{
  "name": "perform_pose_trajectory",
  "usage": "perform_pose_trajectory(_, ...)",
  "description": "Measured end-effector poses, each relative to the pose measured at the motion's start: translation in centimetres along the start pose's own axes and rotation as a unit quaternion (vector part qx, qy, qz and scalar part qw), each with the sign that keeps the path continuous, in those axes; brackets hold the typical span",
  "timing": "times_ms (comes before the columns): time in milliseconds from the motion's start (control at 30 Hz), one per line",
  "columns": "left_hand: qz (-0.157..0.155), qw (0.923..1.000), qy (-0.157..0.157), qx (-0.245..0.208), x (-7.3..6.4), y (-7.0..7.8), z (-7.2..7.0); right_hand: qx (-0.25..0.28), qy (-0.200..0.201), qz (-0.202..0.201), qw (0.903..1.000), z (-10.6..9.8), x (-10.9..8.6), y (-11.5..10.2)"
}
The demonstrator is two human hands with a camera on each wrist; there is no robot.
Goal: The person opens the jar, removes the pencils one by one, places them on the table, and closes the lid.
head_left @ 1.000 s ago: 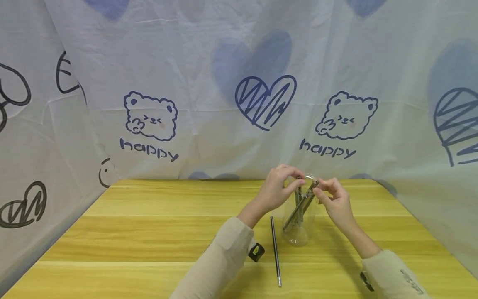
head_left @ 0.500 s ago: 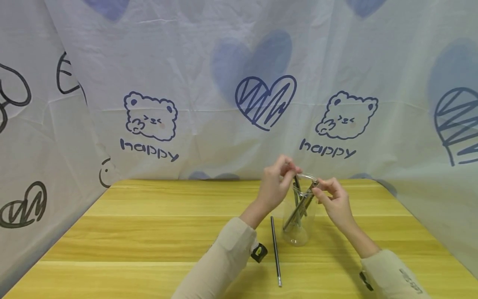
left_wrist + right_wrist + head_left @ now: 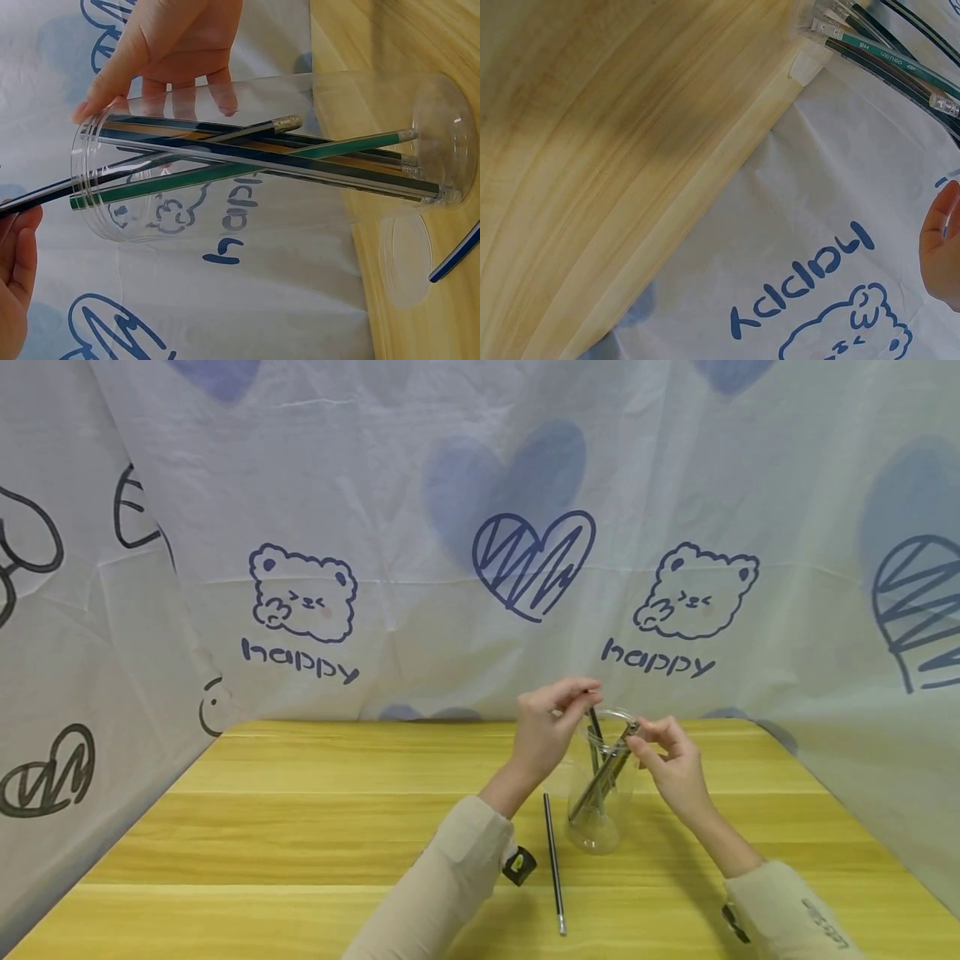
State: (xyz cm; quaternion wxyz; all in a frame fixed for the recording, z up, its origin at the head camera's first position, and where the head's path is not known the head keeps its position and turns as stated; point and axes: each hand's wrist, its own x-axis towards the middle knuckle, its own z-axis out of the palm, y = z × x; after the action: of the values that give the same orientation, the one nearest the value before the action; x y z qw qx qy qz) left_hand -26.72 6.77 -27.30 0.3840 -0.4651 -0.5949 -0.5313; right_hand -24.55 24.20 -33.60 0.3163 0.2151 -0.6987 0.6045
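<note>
Person's at the table (image 3: 300,835), both hands busy at a clear, straight-sided plastic jar (image 3: 595,842), which stands upright on the wood w/ its mouth open. L hand (image 3: 543,722) has thumb & fingers pinched on one end of a dark, silver-striped pencil (image 3: 41,196), held at a slant thru the mouth; its eraser end is inside the jar, approx. midway down. R hand (image 3: 673,768) grips the jar near the rim, thumb at the edge, fingers round the wall; can't tell if they touch pencil tops too. Inside, a green pencil (image 3: 367,141) crosses several dark ones, all leaning.

Risks, I'd say: the eraser end could snag on the crossed pencils, b/c they're tangled, & drag another along. A sideways pull against the rim might tip the jar if the R grip slackens, since it's tall & light-looking. Loose dark-blue pencil (image 3: 554,868) lies by the base, plus a clear round disc (image 3: 406,259), prob. a lid; a knock could roll that pencil.
</note>
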Motion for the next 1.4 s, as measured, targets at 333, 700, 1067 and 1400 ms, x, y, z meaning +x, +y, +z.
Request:
perform_pose_trajectory(333,-0.01,0.9998,0.02,-0.001,0.0,-0.2,-0.2,0.009,0.001,0.001,1.0,-0.1,0.0,0.1)
perform_pose_trajectory(700,-0.043,0.9975,0.057,-0.004,0.5,0.2,-0.5,0.007,0.005,0.009,0.9999,-0.1,0.0,0.2)
perform_pose_trajectory(1067,-0.022,0.9942,0.106,-0.001,0.9,0.3,-0.9,0.006,0.007,0.012,0.9999,0.0,0.0,0.1)
perform_pose_trajectory(1400,-0.024,0.9875,0.156,0.006,1.5,0.6,-1.6,0.009,0.011,0.014,0.9998,0.0,0.0,0.0)
